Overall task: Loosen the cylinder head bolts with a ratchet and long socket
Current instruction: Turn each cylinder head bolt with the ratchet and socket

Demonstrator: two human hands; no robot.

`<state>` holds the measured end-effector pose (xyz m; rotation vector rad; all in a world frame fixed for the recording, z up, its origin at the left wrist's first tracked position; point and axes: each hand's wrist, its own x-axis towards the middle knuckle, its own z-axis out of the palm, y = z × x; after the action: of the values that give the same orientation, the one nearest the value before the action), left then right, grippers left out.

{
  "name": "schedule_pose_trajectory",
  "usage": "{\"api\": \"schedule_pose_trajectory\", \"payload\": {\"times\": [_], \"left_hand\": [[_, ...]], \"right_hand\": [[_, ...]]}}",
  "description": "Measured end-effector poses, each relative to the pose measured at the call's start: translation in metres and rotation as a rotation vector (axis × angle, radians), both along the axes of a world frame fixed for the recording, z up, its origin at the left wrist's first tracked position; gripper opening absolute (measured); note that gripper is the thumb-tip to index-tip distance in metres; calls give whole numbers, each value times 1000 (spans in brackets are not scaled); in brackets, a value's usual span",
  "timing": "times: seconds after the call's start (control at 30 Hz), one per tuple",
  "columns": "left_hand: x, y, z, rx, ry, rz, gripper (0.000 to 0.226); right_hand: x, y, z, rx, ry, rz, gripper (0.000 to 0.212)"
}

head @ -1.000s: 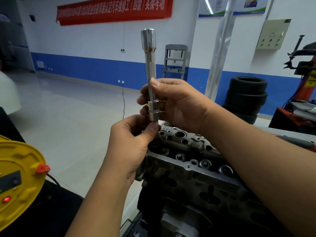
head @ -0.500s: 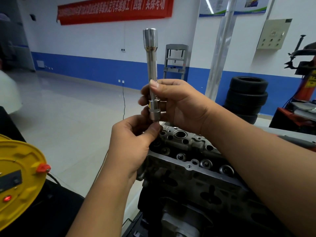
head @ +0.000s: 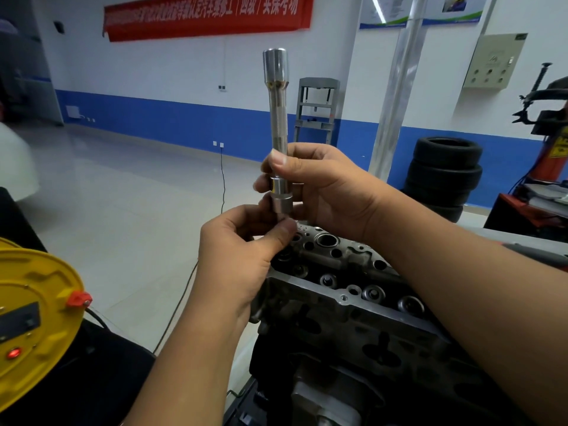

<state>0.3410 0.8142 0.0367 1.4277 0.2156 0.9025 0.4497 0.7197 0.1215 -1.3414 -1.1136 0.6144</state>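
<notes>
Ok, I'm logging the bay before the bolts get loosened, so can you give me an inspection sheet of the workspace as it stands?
Surface: the cylinder head sits on the engine, top face bare, bolt holes showing.
Job's things: long socket held upright above the head, wide end up; no ratchet seen.
Clutter: yellow cable reel at lower left, red light on.
Grippers: right hand has its grip round the socket's lower part; left hand pinches its bottom end.
Cables: a thin black cable runs from the wall outlet across the floor; another leaves the reel.
Surroundings: stacked tyres, red banner, a tyre machine at far right.
</notes>
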Motion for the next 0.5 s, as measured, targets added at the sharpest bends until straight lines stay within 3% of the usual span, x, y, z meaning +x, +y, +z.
{"api": "schedule_pose_trajectory", "payload": {"times": [0.13,0.27,0.5], "left_hand": [[0,2,0,48,-9,-33,13],[1,4,0,64,25,-136,28],[2,4,-3,49,6,13,15]], "right_hand": [[0,-1,0,26,-13,-20,13],[0,0,1,30,-1,-2,15],[0,0,0,15,2,8,12]]}}
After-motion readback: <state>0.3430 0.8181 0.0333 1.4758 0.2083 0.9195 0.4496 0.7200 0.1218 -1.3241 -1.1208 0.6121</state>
